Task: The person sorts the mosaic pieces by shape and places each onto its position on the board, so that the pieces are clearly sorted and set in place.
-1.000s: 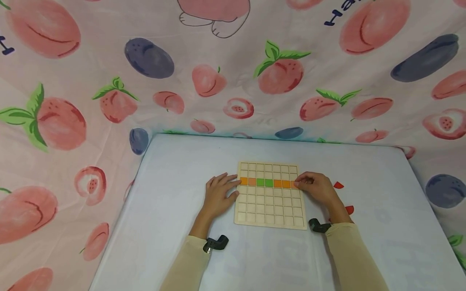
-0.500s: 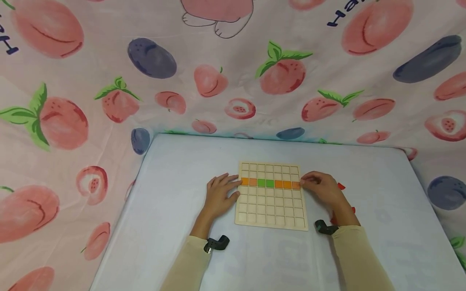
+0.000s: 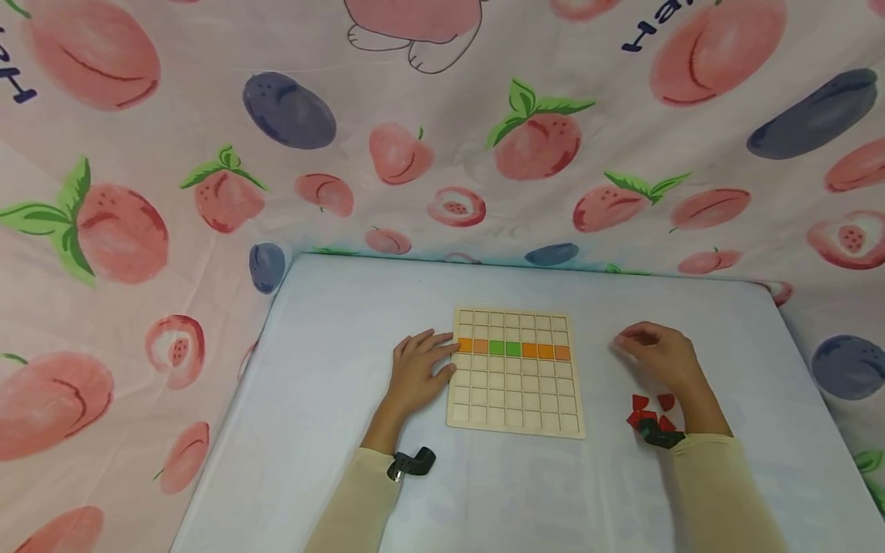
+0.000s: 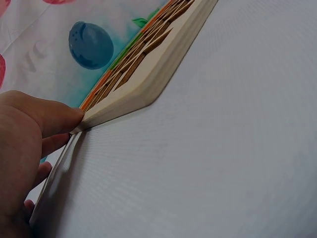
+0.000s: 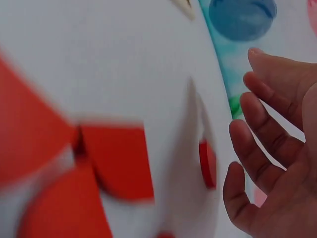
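Note:
A square wooden grid board (image 3: 515,392) lies on the white table, one row of it filled with orange, salmon and green square tiles (image 3: 513,349). Against the board's left edge rests my left hand (image 3: 418,370), fingers spread and nearly straight. The left wrist view shows that thumb (image 4: 64,118) right at the wooden side. My right hand (image 3: 660,355) hovers to the right of the board, fingers loosely bent and holding nothing. Several red quarter-round pieces (image 3: 640,402) lie just below it, partly hidden by the wrist strap. In the right wrist view, red pieces (image 5: 121,158) appear large and blurred.
A pink fruit-print cloth (image 3: 442,115) hangs behind the table and down its left side. White table surface (image 3: 332,322) surrounds the board. Black wrist cameras (image 3: 412,463) are strapped to both wrists.
My right hand has let go of the salmon tile at the row's right end and moved off to the right, uncovering more red pieces. The left hand stays at the board's edge.

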The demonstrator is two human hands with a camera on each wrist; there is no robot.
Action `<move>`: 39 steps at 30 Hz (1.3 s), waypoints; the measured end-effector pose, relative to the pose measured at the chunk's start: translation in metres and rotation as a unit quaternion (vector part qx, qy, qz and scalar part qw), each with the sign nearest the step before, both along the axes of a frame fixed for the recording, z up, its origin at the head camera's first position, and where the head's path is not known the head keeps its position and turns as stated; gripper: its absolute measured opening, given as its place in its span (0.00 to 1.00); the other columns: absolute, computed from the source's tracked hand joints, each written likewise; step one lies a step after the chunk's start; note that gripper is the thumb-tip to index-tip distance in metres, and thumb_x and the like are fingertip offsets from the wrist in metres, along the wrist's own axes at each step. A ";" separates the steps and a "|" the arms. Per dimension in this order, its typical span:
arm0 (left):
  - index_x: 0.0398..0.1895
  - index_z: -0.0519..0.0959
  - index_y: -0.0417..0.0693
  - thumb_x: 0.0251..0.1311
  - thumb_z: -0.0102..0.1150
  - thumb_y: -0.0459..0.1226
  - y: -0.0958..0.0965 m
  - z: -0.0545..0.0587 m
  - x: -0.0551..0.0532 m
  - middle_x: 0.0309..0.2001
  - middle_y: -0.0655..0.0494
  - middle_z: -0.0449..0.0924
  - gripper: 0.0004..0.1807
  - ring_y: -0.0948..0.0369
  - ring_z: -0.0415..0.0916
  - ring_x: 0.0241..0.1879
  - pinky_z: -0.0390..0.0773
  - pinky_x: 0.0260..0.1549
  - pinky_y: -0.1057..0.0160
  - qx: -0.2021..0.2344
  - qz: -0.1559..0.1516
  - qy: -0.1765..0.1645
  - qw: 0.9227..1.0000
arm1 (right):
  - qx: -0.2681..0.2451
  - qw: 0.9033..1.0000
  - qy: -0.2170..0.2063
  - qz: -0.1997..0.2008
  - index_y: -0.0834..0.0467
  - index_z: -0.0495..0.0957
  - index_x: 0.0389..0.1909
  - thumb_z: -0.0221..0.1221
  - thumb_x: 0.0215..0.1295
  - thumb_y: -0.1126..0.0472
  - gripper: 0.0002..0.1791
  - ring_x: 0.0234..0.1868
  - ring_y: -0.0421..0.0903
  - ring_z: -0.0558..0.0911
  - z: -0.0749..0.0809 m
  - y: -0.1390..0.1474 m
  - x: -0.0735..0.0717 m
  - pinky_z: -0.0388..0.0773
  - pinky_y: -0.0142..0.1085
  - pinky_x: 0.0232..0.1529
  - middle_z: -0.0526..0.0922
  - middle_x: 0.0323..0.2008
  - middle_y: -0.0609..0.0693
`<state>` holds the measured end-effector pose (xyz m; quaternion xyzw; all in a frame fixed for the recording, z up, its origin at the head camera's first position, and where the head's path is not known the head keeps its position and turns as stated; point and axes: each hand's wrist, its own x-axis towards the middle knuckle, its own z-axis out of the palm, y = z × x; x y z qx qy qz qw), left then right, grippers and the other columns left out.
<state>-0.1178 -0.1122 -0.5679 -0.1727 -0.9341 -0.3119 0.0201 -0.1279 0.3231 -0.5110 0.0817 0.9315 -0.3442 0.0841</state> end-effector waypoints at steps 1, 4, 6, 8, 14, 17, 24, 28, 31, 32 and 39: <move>0.63 0.82 0.60 0.67 0.61 0.45 0.000 0.000 0.000 0.70 0.62 0.75 0.21 0.54 0.61 0.76 0.51 0.72 0.38 -0.001 0.000 -0.002 1.000 | 0.012 1.000 0.005 0.003 0.54 0.82 0.52 0.58 0.70 0.36 0.26 0.51 0.55 0.80 -0.001 0.004 0.001 0.76 0.41 0.46 0.86 0.49 0.57; 0.63 0.82 0.60 0.67 0.61 0.45 0.000 0.000 0.000 0.70 0.62 0.75 0.21 0.54 0.61 0.75 0.51 0.72 0.38 -0.001 0.000 0.001 1.000 | 0.036 0.999 0.013 0.009 0.55 0.83 0.51 0.59 0.71 0.38 0.25 0.48 0.56 0.80 -0.003 0.016 0.002 0.76 0.42 0.43 0.88 0.44 0.58; 0.63 0.82 0.60 0.67 0.61 0.45 0.000 0.000 0.000 0.70 0.62 0.75 0.21 0.54 0.61 0.75 0.51 0.72 0.38 -0.001 0.000 0.003 1.000 | 0.051 0.998 0.016 0.013 0.56 0.83 0.50 0.59 0.71 0.38 0.25 0.49 0.56 0.80 -0.005 0.023 0.003 0.74 0.42 0.43 0.88 0.42 0.58; 0.63 0.82 0.60 0.67 0.61 0.45 0.000 0.000 0.000 0.70 0.62 0.75 0.21 0.53 0.61 0.75 0.51 0.72 0.37 -0.001 0.001 0.003 1.000 | 0.061 0.998 0.015 0.013 0.57 0.83 0.49 0.59 0.71 0.39 0.24 0.49 0.56 0.78 -0.007 0.029 0.004 0.73 0.42 0.42 0.88 0.41 0.57; 0.63 0.82 0.60 0.67 0.61 0.45 0.000 0.001 0.000 0.70 0.62 0.75 0.21 0.53 0.61 0.76 0.51 0.72 0.38 -0.001 -0.001 0.000 1.000 | 0.075 0.997 0.021 0.013 0.58 0.84 0.47 0.63 0.69 0.41 0.24 0.46 0.56 0.79 -0.013 0.037 0.007 0.71 0.39 0.38 0.87 0.40 0.58; 0.63 0.81 0.61 0.67 0.61 0.45 0.000 0.000 0.000 0.70 0.63 0.74 0.21 0.54 0.61 0.76 0.50 0.73 0.38 -0.002 0.000 -0.003 1.000 | 0.075 0.997 0.020 0.010 0.59 0.84 0.47 0.64 0.67 0.40 0.25 0.45 0.56 0.79 -0.014 0.037 0.007 0.71 0.39 0.38 0.87 0.40 0.59; 0.63 0.82 0.60 0.67 0.61 0.45 0.001 0.000 0.001 0.70 0.62 0.75 0.21 0.53 0.61 0.75 0.51 0.72 0.38 0.004 0.000 0.003 1.000 | 0.079 0.997 0.001 0.005 0.59 0.83 0.48 0.65 0.66 0.41 0.25 0.47 0.57 0.78 -0.016 0.038 0.008 0.72 0.38 0.37 0.86 0.43 0.60; 0.63 0.82 0.60 0.67 0.61 0.45 0.001 -0.001 0.001 0.70 0.62 0.75 0.21 0.53 0.61 0.76 0.51 0.72 0.38 0.003 -0.002 0.004 1.000 | 0.079 0.997 -0.001 0.006 0.59 0.83 0.49 0.67 0.65 0.44 0.23 0.47 0.57 0.78 -0.015 0.038 0.009 0.72 0.38 0.38 0.86 0.44 0.60; 0.63 0.81 0.60 0.68 0.60 0.45 0.001 -0.001 0.000 0.70 0.62 0.74 0.21 0.54 0.60 0.76 0.50 0.73 0.38 0.001 -0.002 0.000 1.000 | 0.076 0.997 -0.002 0.007 0.59 0.83 0.49 0.68 0.65 0.46 0.22 0.47 0.56 0.78 -0.015 0.038 0.010 0.71 0.38 0.37 0.87 0.43 0.60; 0.63 0.81 0.61 0.68 0.60 0.45 0.001 -0.001 0.000 0.70 0.62 0.74 0.21 0.54 0.60 0.76 0.50 0.73 0.38 0.000 -0.002 -0.001 1.000 | 0.074 0.997 -0.005 0.006 0.59 0.83 0.49 0.68 0.65 0.46 0.22 0.47 0.56 0.78 -0.014 0.037 0.010 0.71 0.38 0.36 0.87 0.42 0.59; 0.64 0.81 0.61 0.68 0.60 0.45 0.001 -0.001 0.001 0.70 0.63 0.74 0.21 0.54 0.60 0.76 0.50 0.73 0.38 -0.005 0.001 -0.003 1.000 | 0.071 0.997 -0.022 0.004 0.60 0.81 0.51 0.68 0.64 0.43 0.27 0.45 0.56 0.77 -0.017 0.032 0.011 0.72 0.34 0.33 0.87 0.40 0.57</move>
